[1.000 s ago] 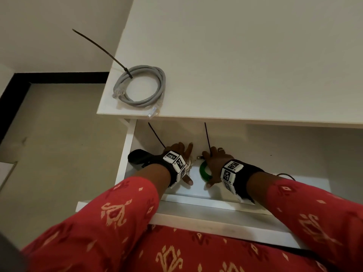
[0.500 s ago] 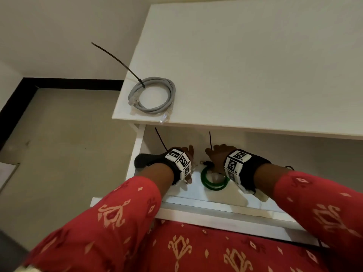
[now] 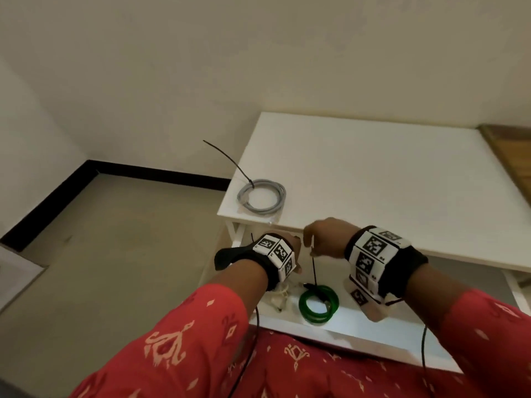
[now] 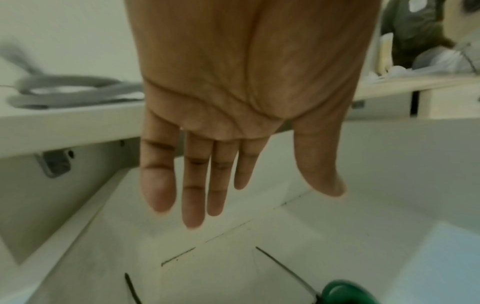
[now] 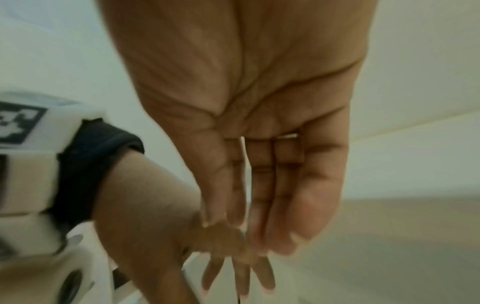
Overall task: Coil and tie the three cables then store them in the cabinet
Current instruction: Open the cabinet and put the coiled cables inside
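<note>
- The left hand (image 3: pixel 290 251) hangs over the open cabinet (image 3: pixel 431 334) compartment; in the left wrist view (image 4: pixel 233 102) its grip is apart, fingers (image 4: pixel 193 185) straight and holding nothing.
- The right hand (image 3: pixel 324 237) hovers just at 3 o'clock of the left one; its fingers (image 5: pixel 262 185) lie straight and close together, grip loose, with nothing clearly held. A black zip tie (image 3: pixel 314 271) rises in front of it; contact cannot be told.
- The green coiled cable (image 3: pixel 318 304) lies flat on the cabinet's inner shelf, below both hands, with that tie standing up from it.
- A white cable (image 3: pixel 280 297) sits at 9 o'clock of the green coil, partly hidden by the left wrist.
- The grey coiled cable (image 3: pixel 261 199) rests on the white worktop (image 3: pixel 373 173) at its 8 o'clock corner, its own tie tail (image 3: pixel 230 162) pointing toward 11 o'clock.
</note>
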Available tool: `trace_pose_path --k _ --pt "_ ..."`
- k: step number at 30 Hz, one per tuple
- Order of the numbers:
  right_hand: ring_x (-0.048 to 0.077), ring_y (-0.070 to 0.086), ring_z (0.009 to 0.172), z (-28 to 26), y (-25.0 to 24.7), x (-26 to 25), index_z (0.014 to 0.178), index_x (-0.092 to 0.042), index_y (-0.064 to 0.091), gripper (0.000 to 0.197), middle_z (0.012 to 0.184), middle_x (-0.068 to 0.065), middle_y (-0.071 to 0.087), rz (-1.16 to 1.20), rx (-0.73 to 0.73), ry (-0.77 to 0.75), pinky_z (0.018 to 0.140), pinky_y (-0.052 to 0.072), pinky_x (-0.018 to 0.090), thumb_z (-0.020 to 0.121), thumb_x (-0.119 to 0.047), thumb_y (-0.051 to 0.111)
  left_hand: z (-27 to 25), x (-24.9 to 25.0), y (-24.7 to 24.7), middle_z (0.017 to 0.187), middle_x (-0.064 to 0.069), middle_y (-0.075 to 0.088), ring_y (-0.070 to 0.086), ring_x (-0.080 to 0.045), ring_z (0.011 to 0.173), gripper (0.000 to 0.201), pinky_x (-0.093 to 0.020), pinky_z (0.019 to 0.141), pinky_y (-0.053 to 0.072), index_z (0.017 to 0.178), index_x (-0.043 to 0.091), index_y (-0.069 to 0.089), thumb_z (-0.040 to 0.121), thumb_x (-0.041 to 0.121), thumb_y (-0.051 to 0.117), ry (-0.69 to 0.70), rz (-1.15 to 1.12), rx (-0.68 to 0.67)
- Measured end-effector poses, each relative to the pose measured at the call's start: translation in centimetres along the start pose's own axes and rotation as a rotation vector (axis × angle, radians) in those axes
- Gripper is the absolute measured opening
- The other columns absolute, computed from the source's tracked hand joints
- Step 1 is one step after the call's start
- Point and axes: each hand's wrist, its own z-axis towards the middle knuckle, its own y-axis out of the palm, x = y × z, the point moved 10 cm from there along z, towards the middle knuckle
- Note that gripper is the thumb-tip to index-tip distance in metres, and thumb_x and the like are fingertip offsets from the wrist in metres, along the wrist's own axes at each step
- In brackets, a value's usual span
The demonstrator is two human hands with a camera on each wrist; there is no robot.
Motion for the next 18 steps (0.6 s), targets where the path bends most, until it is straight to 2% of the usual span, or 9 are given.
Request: trace_pose_path --k 3,5,7,9,12,14,18 --pt "0.026 0.057 0.105 0.2 -5.2 -1.3 0.106 -0.014 0.061 0.023 0.114 0.008 0.064 0.106 0.218 -0.007 0.085 0.043 0.031 0.084 -0.022 0.062 -1.2 -0.7 -0.5 0.111 -0.012 0.061 0.059 -0.029 0.1 0.058 -0.035 0.079 0.048 0.115 0.011 0.046 0.074 0.044 0.069 -0.009 -0.047 0.006" --pt "0.027 0.055 0.109 1.3 -7.6 -2.4 0.111 -0.014 0.058 0.031 0.119 0.01 0.06 0.146 0.315 -0.022 0.087 0.041 0.031 0.083 -0.025 0.063 -1.6 -1.1 -0.4 0.119 -0.016 0.058 0.056 -0.032 0.107 0.058 -0.037 0.084 0.046 0.12 0.007 0.044 0.08 0.045 0.062 -0.012 -0.05 0.027" --pt "0.031 0.049 0.116 3.1 -8.1 -3.8 0.126 -0.017 0.048 0.054 0.127 0.013 0.051 0.138 0.303 -0.039 0.094 0.039 0.035 0.079 -0.034 0.067 -2.3 -1.7 -0.6 0.122 -0.018 0.055 0.054 -0.034 0.109 0.057 -0.039 0.086 0.045 0.123 0.004 0.042 0.085 0.044 0.056 -0.015 -0.065 0.063" --pt "0.036 0.037 0.128 4.8 -7.3 -4.9 0.138 -0.024 0.034 0.077 0.141 0.014 0.035 0.116 0.226 -0.041 0.105 0.034 0.042 0.072 -0.042 0.072 -2.7 -2.3 -0.5 0.123 -0.018 0.055 0.054 -0.034 0.109 0.058 -0.039 0.087 0.044 0.125 0.004 0.042 0.085 0.044 0.055 -0.033 -0.103 0.064" --pt "0.038 0.018 0.139 6.4 -6.3 -5.8 0.144 -0.027 0.019 0.096 0.154 0.013 0.011 0.089 0.177 -0.035 0.112 0.024 0.045 0.068 -0.045 0.074 -3.1 -3.3 -0.4 0.122 -0.018 0.055 0.054 -0.034 0.109 0.055 -0.039 0.085 0.044 0.119 0.004 0.044 0.085 0.044 0.057 -0.06 -0.153 0.062" --pt "0.039 0.02 0.138 7.1 -6.3 -5.9 0.145 -0.027 0.016 0.098 0.153 0.015 0.013 0.083 0.176 -0.021 0.111 0.026 0.046 0.068 -0.045 0.075 -3.0 -3.5 -0.5 0.123 -0.018 0.054 0.053 -0.034 0.11 0.055 -0.04 0.087 0.043 0.12 0.003 0.044 0.085 0.044 0.055 -0.071 -0.158 0.044" --pt "0.038 0.034 0.129 8.5 -5.9 -5.7 0.141 -0.032 0.021 0.093 0.143 0.012 0.031 0.02 0.165 -0.006 0.104 0.037 0.048 0.067 -0.047 0.074 -2.8 -3.6 -0.1 0.127 -0.015 0.053 0.052 -0.032 0.114 0.057 -0.04 0.09 0.042 0.125 0.007 0.042 0.087 0.049 0.05 -0.104 -0.137 0.016"
